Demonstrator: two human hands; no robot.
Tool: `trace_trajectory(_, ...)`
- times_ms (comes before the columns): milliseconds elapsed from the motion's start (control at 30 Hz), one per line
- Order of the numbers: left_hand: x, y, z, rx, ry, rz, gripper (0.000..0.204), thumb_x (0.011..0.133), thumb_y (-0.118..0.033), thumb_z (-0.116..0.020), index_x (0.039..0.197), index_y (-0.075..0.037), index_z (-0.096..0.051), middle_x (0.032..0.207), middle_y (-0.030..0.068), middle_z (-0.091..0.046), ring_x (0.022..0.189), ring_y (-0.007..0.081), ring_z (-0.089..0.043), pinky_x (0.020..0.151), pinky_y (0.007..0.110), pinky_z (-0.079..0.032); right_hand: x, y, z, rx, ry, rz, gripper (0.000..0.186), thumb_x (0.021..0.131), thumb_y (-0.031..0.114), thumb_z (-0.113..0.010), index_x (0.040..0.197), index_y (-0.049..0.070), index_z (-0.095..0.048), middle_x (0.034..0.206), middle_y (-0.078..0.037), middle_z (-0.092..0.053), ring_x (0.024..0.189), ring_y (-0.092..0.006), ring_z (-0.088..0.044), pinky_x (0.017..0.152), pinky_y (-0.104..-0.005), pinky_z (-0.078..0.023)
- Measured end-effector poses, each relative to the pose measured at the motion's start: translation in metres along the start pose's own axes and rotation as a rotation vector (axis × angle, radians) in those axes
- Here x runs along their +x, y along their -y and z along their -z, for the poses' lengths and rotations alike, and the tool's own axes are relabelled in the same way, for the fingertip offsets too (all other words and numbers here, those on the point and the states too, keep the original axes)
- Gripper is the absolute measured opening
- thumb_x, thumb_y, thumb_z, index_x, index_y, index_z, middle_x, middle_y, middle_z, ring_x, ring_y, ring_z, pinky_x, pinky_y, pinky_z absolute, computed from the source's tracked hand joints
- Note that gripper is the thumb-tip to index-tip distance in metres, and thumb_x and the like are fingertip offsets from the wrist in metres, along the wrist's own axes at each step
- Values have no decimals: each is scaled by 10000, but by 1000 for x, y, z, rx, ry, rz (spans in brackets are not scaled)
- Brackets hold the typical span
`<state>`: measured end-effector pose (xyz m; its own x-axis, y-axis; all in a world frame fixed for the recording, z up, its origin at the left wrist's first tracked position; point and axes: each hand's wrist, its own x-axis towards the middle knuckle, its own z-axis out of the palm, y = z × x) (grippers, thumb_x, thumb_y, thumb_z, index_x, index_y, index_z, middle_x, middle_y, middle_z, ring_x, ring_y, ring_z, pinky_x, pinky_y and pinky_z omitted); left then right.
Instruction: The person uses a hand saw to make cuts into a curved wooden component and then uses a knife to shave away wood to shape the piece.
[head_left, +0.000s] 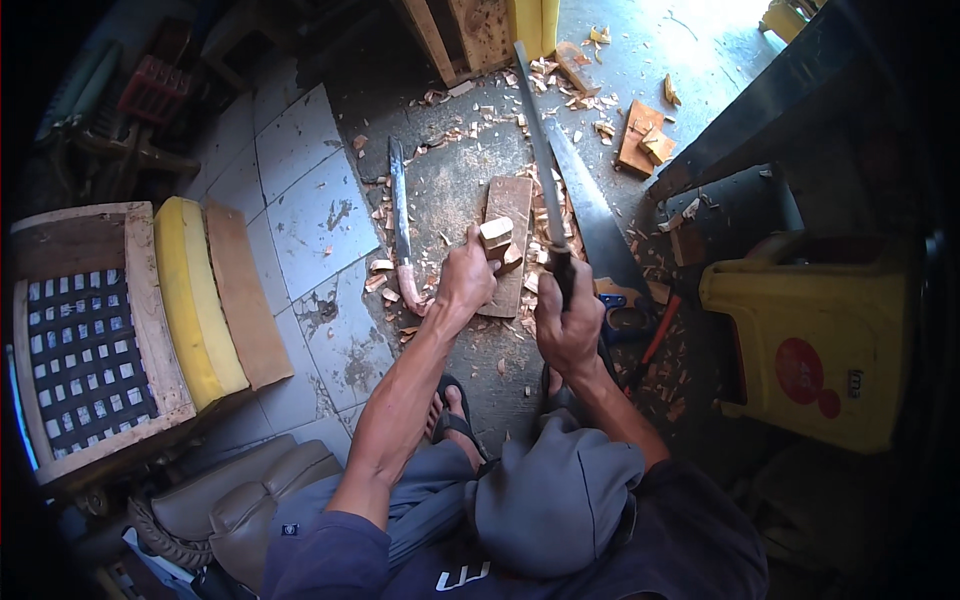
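A yellow plastic container stood at the right, beside the person's right arm, boxy with a dark opening on top. Its near face carried a round red label with a smaller red dot beside it.

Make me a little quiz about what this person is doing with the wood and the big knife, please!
1. True or false: the right hand grips a long blade.
2. What does the left hand steady? A) small wood piece B) yellow plastic chair C) handsaw
3. What lies beneath that piece?

Key: 1 true. 2 A. 3 a wooden board on the floor, wood chips around it.
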<state>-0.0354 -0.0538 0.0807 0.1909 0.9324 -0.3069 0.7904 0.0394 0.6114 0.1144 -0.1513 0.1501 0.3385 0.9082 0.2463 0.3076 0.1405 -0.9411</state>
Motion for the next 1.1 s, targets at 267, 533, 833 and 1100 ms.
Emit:
trace_trajectory(267,4,-10,-1,69,50,-27,532,880,-26,-698,1311,137,-433,909,287,-715,839,400,-742,758,459,-612,-24,-65,-11,-166,211,-274,238,998,236,-605,1049,17,-525,670,-266,-619,663,-469,-675,543,-519,-476)
trace_trajectory(533,3,21,-17,24,-16,-126,498,920,-18,-621,1327,142,-383,882,258,-722,787,362,-739,665,421,-620,-21,-32,-6,38,-43,56,200,1008,157,-606,1119,2,-543,656,-171,-605,552,-336,-642,522,-415,-476)
trace_trajectory(833,-1,-10,1,72,10,-61,526,934,-2,-586,1367,202,-370,871,253,-723,731,315,-748,616,380,-641,-4,-43,-18,-131,255,-361,259,1010,270,-603,1037,15,-563,629,-193,-597,576,-343,-653,543,-461,-472)
trace_trajectory(1100,-2,-7,-2,11,1,-23,411,906,-30,-653,1232,109,-445,888,287,-714,830,390,-747,681,443,-617,1,-25,-9,-148,-107,247,191,978,150,-624,1088,28,-526,681,-186,-620,559,-371,-661,548,-449,-524)
